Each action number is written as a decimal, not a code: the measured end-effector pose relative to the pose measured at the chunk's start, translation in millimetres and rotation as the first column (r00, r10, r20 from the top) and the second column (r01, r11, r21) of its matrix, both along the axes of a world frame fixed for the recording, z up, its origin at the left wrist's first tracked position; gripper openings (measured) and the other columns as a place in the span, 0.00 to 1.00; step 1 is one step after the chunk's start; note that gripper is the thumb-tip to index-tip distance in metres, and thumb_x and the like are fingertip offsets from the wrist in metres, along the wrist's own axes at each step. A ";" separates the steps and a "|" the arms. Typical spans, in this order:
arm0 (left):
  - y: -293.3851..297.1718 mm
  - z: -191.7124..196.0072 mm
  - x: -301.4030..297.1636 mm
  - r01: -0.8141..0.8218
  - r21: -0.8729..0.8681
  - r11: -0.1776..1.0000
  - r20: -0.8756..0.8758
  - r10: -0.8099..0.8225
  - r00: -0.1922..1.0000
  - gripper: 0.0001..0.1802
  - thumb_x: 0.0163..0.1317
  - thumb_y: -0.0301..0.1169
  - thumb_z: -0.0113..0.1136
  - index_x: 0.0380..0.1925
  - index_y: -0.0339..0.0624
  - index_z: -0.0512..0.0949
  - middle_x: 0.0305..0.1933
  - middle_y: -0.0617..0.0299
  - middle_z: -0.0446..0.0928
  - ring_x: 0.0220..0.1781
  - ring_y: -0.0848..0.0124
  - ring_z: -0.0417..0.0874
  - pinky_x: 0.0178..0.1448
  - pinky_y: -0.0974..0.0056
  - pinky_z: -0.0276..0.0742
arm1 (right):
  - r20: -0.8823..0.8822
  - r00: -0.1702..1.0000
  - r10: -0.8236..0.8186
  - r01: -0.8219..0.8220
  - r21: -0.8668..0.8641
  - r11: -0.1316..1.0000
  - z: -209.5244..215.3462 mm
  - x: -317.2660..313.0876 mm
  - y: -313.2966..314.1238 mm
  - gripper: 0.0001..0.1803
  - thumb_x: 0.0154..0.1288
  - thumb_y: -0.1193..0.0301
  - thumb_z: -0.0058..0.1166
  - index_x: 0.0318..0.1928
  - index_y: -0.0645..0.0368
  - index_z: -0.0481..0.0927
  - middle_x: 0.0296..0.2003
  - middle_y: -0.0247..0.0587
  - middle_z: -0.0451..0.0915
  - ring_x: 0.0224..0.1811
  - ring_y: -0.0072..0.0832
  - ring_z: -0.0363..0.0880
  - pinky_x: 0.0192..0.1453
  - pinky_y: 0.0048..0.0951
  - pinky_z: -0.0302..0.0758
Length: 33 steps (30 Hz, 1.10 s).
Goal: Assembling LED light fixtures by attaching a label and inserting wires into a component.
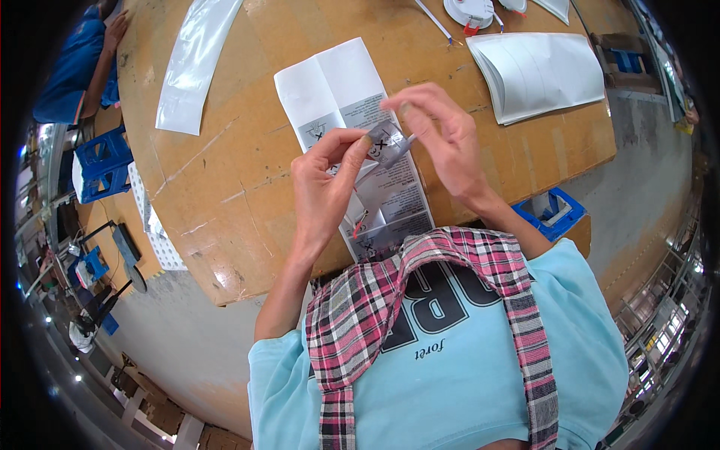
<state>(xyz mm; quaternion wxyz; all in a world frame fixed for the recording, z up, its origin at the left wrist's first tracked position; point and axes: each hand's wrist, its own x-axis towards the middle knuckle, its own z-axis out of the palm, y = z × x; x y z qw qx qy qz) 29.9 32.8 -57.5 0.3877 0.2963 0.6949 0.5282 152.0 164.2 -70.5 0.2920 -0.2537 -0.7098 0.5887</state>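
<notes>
Packet (385,148), small and grey, is above the unfolded paper sheet (322,79), pinched by the left hand (327,174); the right hand (452,147) curls beside it, whether gripping I cannot tell.

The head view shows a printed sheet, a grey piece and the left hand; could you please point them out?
Printed sheet (364,112): head view, on its upper printed part.
Grey piece (385,146): head view, on its middle.
Left hand (322,177): head view, on the back of the hand.
</notes>
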 end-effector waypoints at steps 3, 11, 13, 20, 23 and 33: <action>-3.1 -6.1 -6.7 -0.102 0.074 0.992 0.111 0.094 0.989 0.09 0.66 0.28 0.58 0.40 0.32 0.80 0.33 0.62 0.81 0.36 0.77 0.81 0.43 0.72 0.75 | -0.037 0.997 -0.067 0.045 -0.423 0.905 2.3 0.5 7.0 0.13 0.70 0.70 0.49 0.51 0.62 0.76 0.43 0.35 0.76 0.47 0.23 0.73 0.54 0.24 0.69; -5.3 -16.3 -12.7 -0.350 0.185 0.918 0.540 0.203 0.817 0.12 0.67 0.29 0.56 0.42 0.30 0.78 0.38 0.57 0.82 0.36 0.74 0.83 0.43 0.69 0.80 | -0.210 0.954 0.216 -0.301 -0.678 0.671 -0.3 1.9 -6.6 0.27 0.68 0.67 0.51 0.64 0.62 0.62 0.56 0.44 0.66 0.53 0.29 0.76 0.57 0.30 0.73; -5.1 -14.5 -11.1 -0.363 0.192 0.912 0.553 0.205 0.807 0.11 0.67 0.29 0.56 0.42 0.30 0.78 0.38 0.57 0.82 0.37 0.74 0.83 0.43 0.69 0.80 | -0.180 0.949 0.258 -0.313 -0.624 0.716 4.3 -4.7 -11.2 0.29 0.66 0.70 0.56 0.64 0.60 0.61 0.54 0.44 0.66 0.51 0.28 0.78 0.54 0.27 0.76; 1.3 -17.8 -5.5 -0.430 0.196 0.882 0.575 0.252 0.779 0.11 0.68 0.29 0.55 0.42 0.30 0.78 0.39 0.57 0.82 0.37 0.73 0.83 0.42 0.70 0.79 | -0.270 0.935 0.228 -0.350 -0.624 0.698 4.0 -18.7 -15.5 0.30 0.64 0.74 0.56 0.65 0.60 0.61 0.55 0.45 0.67 0.44 0.29 0.81 0.50 0.27 0.77; 1.6 -16.5 -7.2 -0.426 0.199 0.883 0.574 0.248 0.781 0.11 0.68 0.29 0.55 0.42 0.30 0.78 0.38 0.57 0.82 0.37 0.73 0.83 0.43 0.70 0.79 | -0.294 0.930 0.219 -0.362 -0.640 0.677 2.1 -20.4 -15.6 0.29 0.64 0.75 0.55 0.65 0.61 0.62 0.55 0.44 0.70 0.43 0.28 0.81 0.49 0.27 0.77; 5.3 -9.4 -15.5 -0.422 0.191 0.886 0.523 0.271 0.808 0.10 0.65 0.31 0.58 0.38 0.35 0.79 0.35 0.62 0.80 0.35 0.78 0.79 0.43 0.71 0.75 | -0.283 0.929 0.238 -0.368 -0.657 0.657 7.8 -23.2 -14.5 0.28 0.65 0.77 0.51 0.65 0.63 0.63 0.56 0.42 0.72 0.36 0.25 0.79 0.45 0.25 0.77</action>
